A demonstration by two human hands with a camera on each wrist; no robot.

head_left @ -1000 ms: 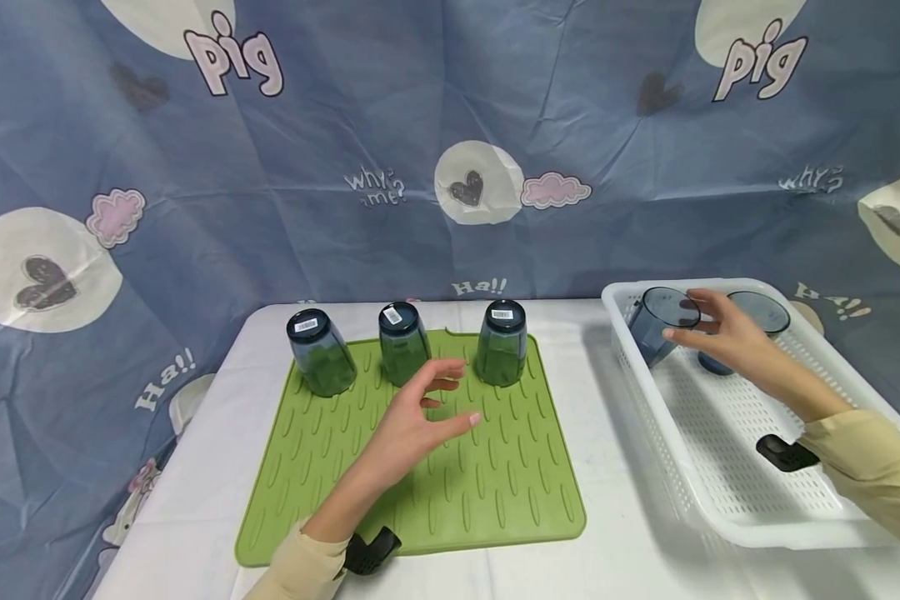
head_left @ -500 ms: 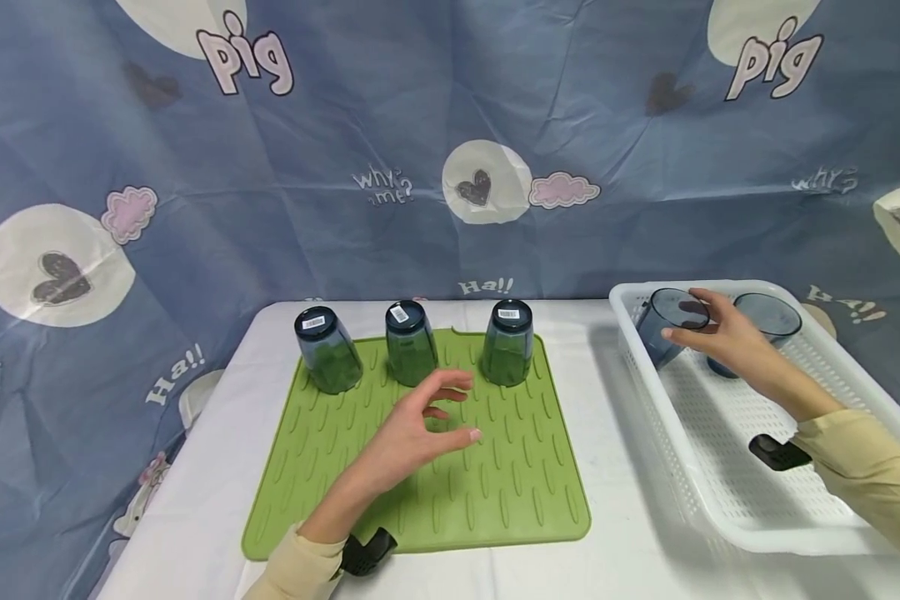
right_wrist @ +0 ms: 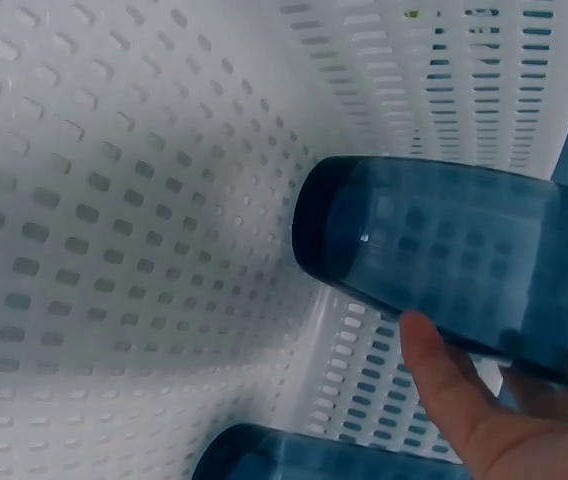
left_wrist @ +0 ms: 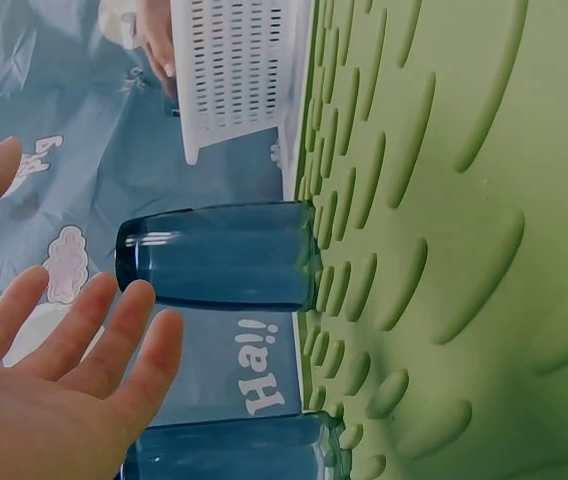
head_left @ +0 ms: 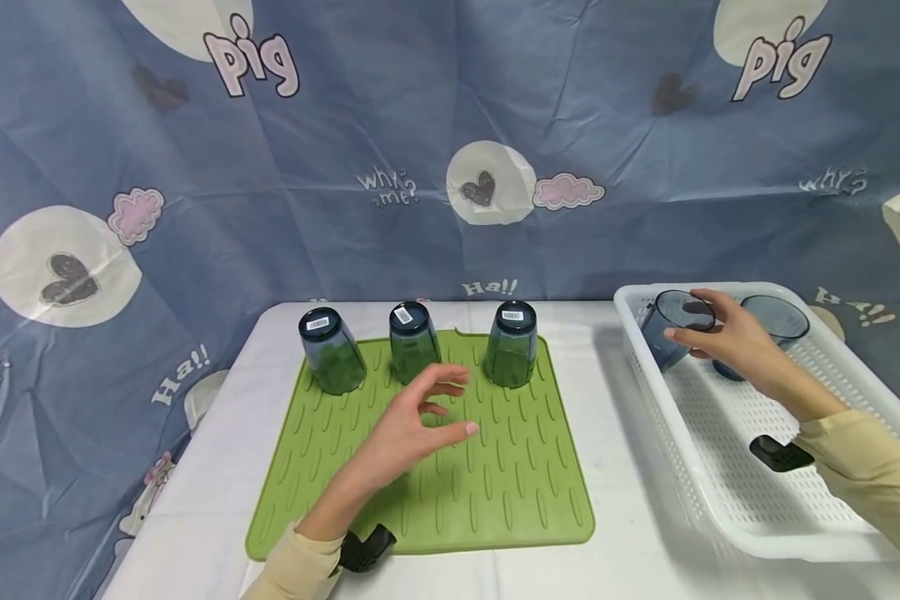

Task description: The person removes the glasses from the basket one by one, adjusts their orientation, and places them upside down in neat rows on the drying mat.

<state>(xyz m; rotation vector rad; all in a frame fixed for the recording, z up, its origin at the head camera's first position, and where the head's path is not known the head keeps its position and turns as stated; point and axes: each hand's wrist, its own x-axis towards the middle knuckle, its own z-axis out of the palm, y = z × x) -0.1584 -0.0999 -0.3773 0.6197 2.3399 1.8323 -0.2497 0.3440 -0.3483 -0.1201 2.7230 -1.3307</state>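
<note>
In the head view my right hand (head_left: 746, 346) grips a blue drinking glass (head_left: 658, 340) near its upright rim, at the far left corner of the white basket (head_left: 817, 546). The right wrist view shows this glass (right_wrist: 434, 250) between thumb and fingers, its base toward the perforated basket floor. A second blue glass (head_left: 783, 321) stands in the basket, partly behind that hand. My left hand (head_left: 412, 425) hovers over the green drying mat (head_left: 517, 508), fingers apart and bent loosely, holding nothing. Beyond it, upside-down glasses stand along the mat's back: left (head_left: 333, 358), middle (head_left: 414, 350) and right (head_left: 512, 354).
The mat lies on a white tablecloth (head_left: 607, 500), with the basket to its right. The basket's raised left wall (head_left: 648, 396) stands between mat and glasses. A blue printed curtain (head_left: 390, 250) hangs close behind the table.
The whole scene shifts slightly rightward in the head view. My right hand keeps its grip on the glass in the basket, and my left hand stays over the mat.
</note>
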